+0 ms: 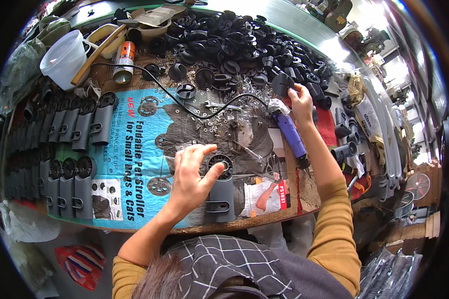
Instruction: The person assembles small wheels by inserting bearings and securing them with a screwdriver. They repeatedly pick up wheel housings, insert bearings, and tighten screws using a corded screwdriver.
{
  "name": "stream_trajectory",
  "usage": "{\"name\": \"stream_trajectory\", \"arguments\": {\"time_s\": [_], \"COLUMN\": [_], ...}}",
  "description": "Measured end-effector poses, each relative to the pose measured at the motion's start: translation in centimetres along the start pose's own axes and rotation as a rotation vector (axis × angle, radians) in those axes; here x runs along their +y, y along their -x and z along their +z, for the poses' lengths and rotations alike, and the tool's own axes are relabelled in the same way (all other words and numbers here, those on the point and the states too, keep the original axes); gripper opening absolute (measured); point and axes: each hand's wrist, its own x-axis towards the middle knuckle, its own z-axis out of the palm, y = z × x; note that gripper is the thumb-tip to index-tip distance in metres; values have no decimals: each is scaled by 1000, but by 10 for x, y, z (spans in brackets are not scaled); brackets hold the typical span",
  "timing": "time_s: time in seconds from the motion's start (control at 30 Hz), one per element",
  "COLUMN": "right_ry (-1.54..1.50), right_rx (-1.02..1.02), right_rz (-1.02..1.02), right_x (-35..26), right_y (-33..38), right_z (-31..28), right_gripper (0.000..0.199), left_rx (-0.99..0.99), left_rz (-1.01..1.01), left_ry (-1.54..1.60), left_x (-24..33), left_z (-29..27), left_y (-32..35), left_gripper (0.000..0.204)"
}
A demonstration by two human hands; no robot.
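Note:
My left hand [190,172] hovers with its fingers spread, the thumb at the hub of a small black wheel. This wheel [215,162] sits at the top of a grey plastic housing [220,199], which lies near the table's front edge. To the right, my right hand [302,103] pinches a dark rounded plastic piece [282,84] at the edge of the parts heap. Below that hand lies a purple power screwdriver [290,134] with a black cord. A wrench [222,105] rests farther back among scattered washers and nuts.
Rows of grey wheel housings [85,187] stand at the left on a printed cardboard sheet [115,169]. A large heap of black caps [219,37] fills the back. A white bucket [65,57], a spray can [124,62] and a wooden-handled tool [97,56] are at the back left.

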Motion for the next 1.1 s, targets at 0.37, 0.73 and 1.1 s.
{"name": "stream_trajectory", "arguments": {"time_s": [0.37,0.73,1.1], "right_ry": [-68,554,379], "right_rx": [-653,-573,-723], "right_rz": [-472,-262,-493], "right_x": [-107,-39,-90], "right_y": [208,214,200], "right_z": [3,-21,36], "right_gripper": [60,34,40], "left_rx": [-16,-343,-401], "left_rz": [38,-40,-103], "left_ry": [432,-218,-247], "left_x": [16,-31,-38], "left_z": [13,1,8], "left_y": [-9,8,5], "left_gripper": [31,94,93]}}
